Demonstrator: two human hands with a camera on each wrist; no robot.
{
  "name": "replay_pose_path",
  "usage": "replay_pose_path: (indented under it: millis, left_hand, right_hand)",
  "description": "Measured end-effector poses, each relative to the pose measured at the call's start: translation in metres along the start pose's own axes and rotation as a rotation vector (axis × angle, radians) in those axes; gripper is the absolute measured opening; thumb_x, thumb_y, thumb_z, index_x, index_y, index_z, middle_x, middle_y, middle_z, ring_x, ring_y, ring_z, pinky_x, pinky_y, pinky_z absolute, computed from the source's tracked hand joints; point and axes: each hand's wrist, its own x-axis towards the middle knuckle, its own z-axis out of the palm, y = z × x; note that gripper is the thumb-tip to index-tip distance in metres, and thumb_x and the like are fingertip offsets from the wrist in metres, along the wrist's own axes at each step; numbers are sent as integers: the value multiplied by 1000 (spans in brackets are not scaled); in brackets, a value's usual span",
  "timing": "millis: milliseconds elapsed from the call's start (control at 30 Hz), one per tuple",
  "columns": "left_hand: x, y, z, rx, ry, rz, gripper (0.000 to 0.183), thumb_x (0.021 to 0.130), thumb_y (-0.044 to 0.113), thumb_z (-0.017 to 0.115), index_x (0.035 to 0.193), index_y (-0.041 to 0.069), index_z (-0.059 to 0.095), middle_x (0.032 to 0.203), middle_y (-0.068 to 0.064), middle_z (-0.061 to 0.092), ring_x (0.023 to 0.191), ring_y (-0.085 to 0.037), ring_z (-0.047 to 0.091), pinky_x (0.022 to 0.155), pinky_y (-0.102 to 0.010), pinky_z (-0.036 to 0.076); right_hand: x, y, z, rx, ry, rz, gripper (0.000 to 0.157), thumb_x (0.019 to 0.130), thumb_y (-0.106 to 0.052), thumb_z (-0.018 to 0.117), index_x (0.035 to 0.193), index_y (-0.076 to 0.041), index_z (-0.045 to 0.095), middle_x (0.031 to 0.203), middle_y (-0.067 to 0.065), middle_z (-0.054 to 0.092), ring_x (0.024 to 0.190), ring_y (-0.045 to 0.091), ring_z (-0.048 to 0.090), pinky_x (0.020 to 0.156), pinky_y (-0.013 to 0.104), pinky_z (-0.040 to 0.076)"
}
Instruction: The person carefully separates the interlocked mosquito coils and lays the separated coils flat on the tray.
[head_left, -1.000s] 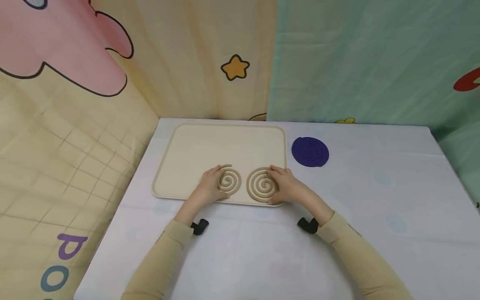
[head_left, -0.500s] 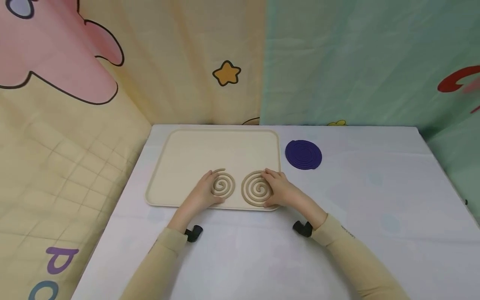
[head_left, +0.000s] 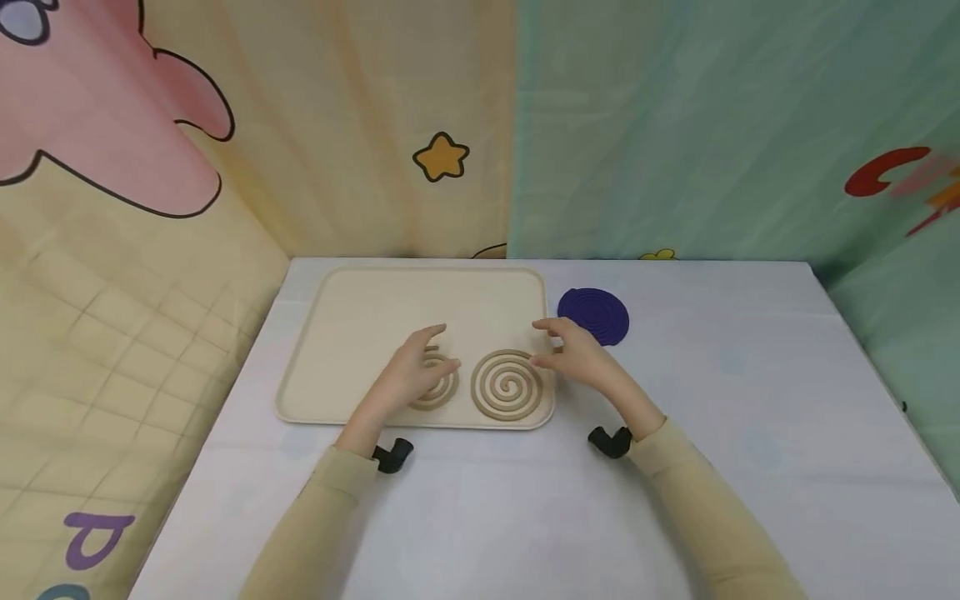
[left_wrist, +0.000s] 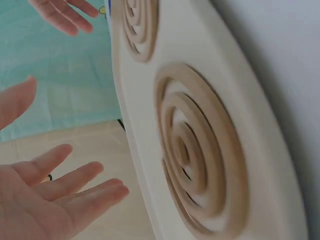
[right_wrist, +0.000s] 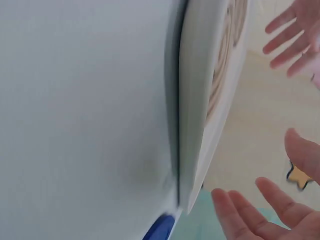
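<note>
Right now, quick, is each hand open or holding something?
Left hand: open, holding nothing, above the left spiral.
Right hand: open, holding nothing, near the right spiral.

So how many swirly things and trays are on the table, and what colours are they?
Tan swirls: 2, the left tan swirl and the right tan swirl
Purple swirls: 1, the purple swirl beyond the right edge of the tray
Cream trays: 1, the cream tray under both tan swirls
Total: 4
</note>
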Motion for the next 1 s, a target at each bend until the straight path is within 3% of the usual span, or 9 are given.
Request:
replay_pose_path:
  millis: [233, 400, 467, 700, 833, 1000]
  left_hand:
    - [49, 37, 28, -291, -8, 85, 49, 101, 25, 56, 144, 5, 44, 148, -16, 47, 138, -33, 45, 113, -45, 40]
    - [84, 65, 68, -468, -2, 73, 39, 101, 17, 55, 136, 0, 52, 137, -18, 57, 128, -30, 55, 105, -37, 49]
    - [96, 74, 84, -473, 5, 69, 35, 101, 16, 55, 132, -1, 56, 134, -19, 59, 125, -31, 57, 101, -35, 51]
    - [123, 97, 128, -309, 16, 28, 34, 99, 19, 57, 127, 1, 60, 132, -16, 61, 125, -28, 57, 101, -33, 50]
    - [133, 105, 139, -157, 9, -7, 41, 99, 21, 56, 135, 1, 55, 141, -17, 55, 133, -29, 51, 110, -36, 43]
    - [148, 109, 146, 129, 50, -20, 51, 98, 22, 58, 140, -5, 46, 139, -22, 53, 131, -31, 51, 109, -35, 44]
  right_hand:
    - [20, 42, -38, 121, 127, 140, 50, 97, -25, 62, 140, -1, 50, 143, 22, 51, 132, 39, 49, 109, 51, 42]
    - [28, 75, -60, 119, 193, 260, 49, 100, -24, 55, 140, 4, 48, 142, 27, 50, 133, 41, 46, 110, 51, 41]
    - [29, 85, -65, 105, 219, 317, 48, 100, -23, 54, 139, 5, 48, 142, 29, 49, 132, 43, 45, 110, 51, 41]
    - [30, 104, -71, 75, 258, 429, 50, 99, -21, 54, 136, 12, 46, 138, 34, 48, 128, 46, 46, 108, 52, 41]
    - [33, 108, -70, 74, 252, 467, 51, 98, -21, 55, 135, 13, 46, 138, 34, 48, 128, 45, 47, 108, 51, 41]
    - [38, 105, -70, 48, 242, 491, 54, 96, -23, 58, 133, 15, 47, 137, 35, 48, 128, 46, 45, 109, 51, 40]
